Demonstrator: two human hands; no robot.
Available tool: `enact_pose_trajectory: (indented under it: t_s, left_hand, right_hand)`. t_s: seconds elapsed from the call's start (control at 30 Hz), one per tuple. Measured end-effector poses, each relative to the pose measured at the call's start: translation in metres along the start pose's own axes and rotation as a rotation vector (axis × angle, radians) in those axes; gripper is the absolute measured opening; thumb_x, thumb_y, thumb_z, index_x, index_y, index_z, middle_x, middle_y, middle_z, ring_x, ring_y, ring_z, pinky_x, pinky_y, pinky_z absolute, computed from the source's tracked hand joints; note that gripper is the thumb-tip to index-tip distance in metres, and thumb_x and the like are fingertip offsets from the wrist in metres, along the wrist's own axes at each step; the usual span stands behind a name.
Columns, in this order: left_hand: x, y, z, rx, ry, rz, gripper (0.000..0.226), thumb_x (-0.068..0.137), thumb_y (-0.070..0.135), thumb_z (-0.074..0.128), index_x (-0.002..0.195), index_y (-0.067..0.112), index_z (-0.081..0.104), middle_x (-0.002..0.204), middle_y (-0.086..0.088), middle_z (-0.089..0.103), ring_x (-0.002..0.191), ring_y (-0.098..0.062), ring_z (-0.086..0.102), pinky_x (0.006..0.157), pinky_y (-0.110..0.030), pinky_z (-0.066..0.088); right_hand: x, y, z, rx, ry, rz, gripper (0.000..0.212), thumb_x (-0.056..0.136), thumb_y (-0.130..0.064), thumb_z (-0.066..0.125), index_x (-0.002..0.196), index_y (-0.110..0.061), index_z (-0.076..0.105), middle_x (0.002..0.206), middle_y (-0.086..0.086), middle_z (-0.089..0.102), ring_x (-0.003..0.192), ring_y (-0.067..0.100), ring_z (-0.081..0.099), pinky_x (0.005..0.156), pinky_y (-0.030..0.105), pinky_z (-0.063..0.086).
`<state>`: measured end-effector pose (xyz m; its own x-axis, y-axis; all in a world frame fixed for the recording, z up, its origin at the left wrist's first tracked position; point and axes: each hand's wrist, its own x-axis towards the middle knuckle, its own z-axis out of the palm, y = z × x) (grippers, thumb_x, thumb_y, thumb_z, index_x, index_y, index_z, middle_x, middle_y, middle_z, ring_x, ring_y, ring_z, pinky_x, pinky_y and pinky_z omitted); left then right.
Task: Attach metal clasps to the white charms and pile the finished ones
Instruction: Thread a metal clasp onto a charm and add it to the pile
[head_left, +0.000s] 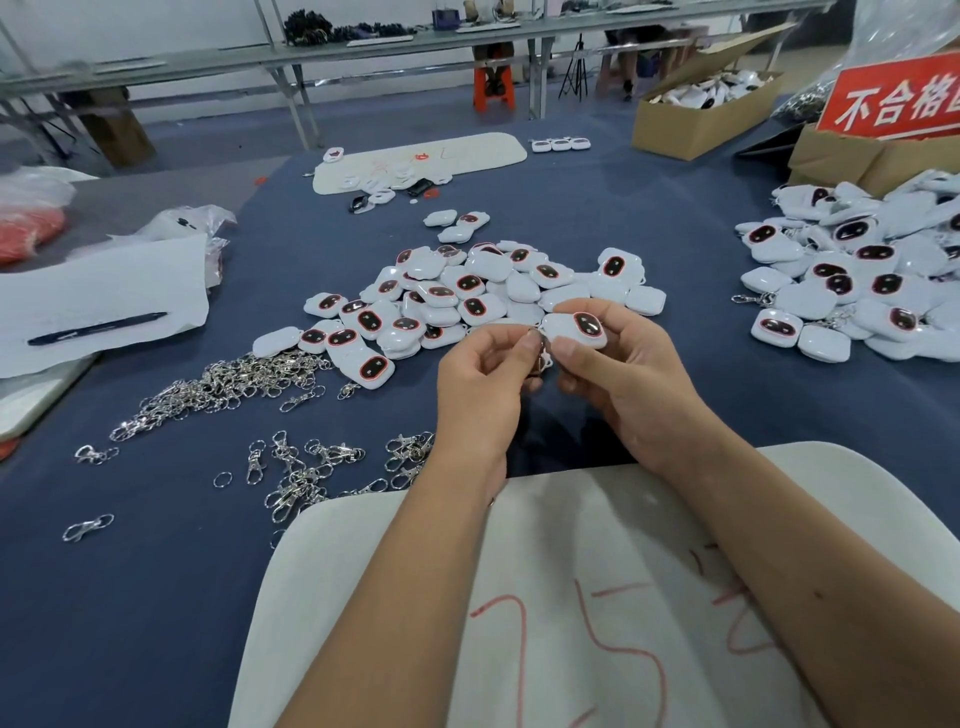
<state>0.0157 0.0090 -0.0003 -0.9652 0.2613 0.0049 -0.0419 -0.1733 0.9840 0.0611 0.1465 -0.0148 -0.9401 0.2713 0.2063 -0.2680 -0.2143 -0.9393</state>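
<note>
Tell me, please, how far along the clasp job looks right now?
Done: a large pile on the right holds charms with clasps showing. In hand: the right hand holds one white charm while the left hand pinches a metal clasp at its edge. Left: the centre heap of charms shows no clasps, and many loose clasps lie on the cloth. It appears well underway, not near finished.

Two charm piles (467, 301) (857, 270), two cardboard boxes (696, 122) (852, 156), one pen (96, 328).
</note>
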Motion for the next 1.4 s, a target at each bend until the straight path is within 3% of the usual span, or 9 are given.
enact_pose_trajectory:
  t_s: [0.17,0.4,0.67,0.8,0.9,0.97,1.07,1.2,1.4]
  left_hand:
    - [-0.002,0.001,-0.001,-0.045,0.026,0.019,0.01,0.095,0.006,0.068,0.089,0.013,0.07,0.066,0.002,0.066,0.068,-0.011,0.061,0.069,-0.025,0.054]
    - [0.0,0.001,-0.002,-0.039,0.109,0.103,0.022,0.089,0.0,0.074,0.078,0.019,0.072,0.066,0.002,0.069,0.063,-0.009,0.06,0.066,-0.022,0.05]
    - [0.006,0.002,-0.017,0.583,-0.041,0.424,0.018,0.089,0.0,0.069,0.079,0.015,0.068,0.078,0.007,0.07,0.076,-0.015,0.064,0.073,-0.031,0.053]
    - [0.003,0.003,-0.018,0.811,-0.089,0.503,0.017,0.089,0.0,0.062,0.08,0.014,0.065,0.078,0.005,0.065,0.077,-0.019,0.057,0.073,-0.042,0.049]
    - [0.004,0.003,-0.018,0.929,-0.103,0.562,0.017,0.086,-0.001,0.057,0.082,0.013,0.066,0.081,0.002,0.066,0.079,-0.02,0.055,0.074,-0.04,0.046]
    - [0.002,0.004,-0.015,0.841,-0.07,0.529,0.016,0.088,0.0,0.062,0.083,0.014,0.068,0.081,0.005,0.068,0.078,-0.016,0.059,0.073,-0.03,0.047]
    - [0.0,0.004,-0.009,0.46,0.009,0.346,0.013,0.089,0.003,0.072,0.088,0.016,0.072,0.082,0.008,0.073,0.077,-0.006,0.066,0.071,-0.014,0.048]
    - [0.001,0.001,-0.005,0.039,-0.004,0.093,0.013,0.091,0.003,0.072,0.096,0.014,0.073,0.083,0.001,0.076,0.078,-0.007,0.069,0.073,-0.021,0.053]
    - [-0.003,0.004,-0.004,-0.162,-0.044,-0.021,0.014,0.093,0.0,0.069,0.091,0.014,0.072,0.08,-0.005,0.076,0.077,-0.015,0.067,0.07,-0.024,0.053]
  right_hand:
    - [0.0,0.002,0.001,-0.091,0.047,0.011,0.044,0.077,-0.029,0.084,0.116,-0.014,0.069,0.087,0.003,0.07,0.073,0.017,0.059,0.065,0.027,0.052]
    - [-0.001,0.003,0.001,-0.087,0.067,0.013,0.035,0.08,-0.021,0.083,0.113,-0.014,0.071,0.082,0.001,0.065,0.067,0.016,0.054,0.059,0.025,0.049]
    - [-0.002,0.004,0.001,-0.145,0.078,-0.029,0.026,0.089,-0.008,0.081,0.11,-0.004,0.067,0.081,0.001,0.07,0.069,0.012,0.058,0.059,0.023,0.05]
    - [-0.004,0.003,0.001,-0.242,0.063,-0.049,0.024,0.09,-0.012,0.08,0.109,-0.009,0.067,0.087,0.016,0.073,0.072,0.021,0.059,0.061,0.028,0.052]
    - [-0.003,0.004,0.002,-0.265,0.046,-0.07,0.024,0.09,-0.012,0.08,0.11,-0.009,0.066,0.089,0.02,0.072,0.073,0.022,0.059,0.062,0.03,0.052]
    - [-0.002,0.004,0.003,-0.252,0.048,-0.091,0.026,0.09,-0.011,0.079,0.113,-0.009,0.066,0.084,0.012,0.072,0.07,0.019,0.06,0.063,0.029,0.053]
    - [-0.003,0.002,0.002,-0.176,0.055,-0.129,0.028,0.091,-0.008,0.078,0.117,-0.008,0.067,0.081,0.0,0.07,0.064,0.013,0.059,0.062,0.024,0.053]
    - [-0.003,-0.003,0.0,-0.025,0.053,-0.075,0.029,0.088,-0.014,0.078,0.116,-0.014,0.07,0.087,0.008,0.069,0.06,0.015,0.053,0.062,0.022,0.05]
    - [-0.003,-0.005,0.0,0.034,0.026,-0.016,0.029,0.085,-0.018,0.078,0.113,-0.018,0.073,0.087,0.015,0.065,0.059,0.016,0.05,0.06,0.022,0.047]
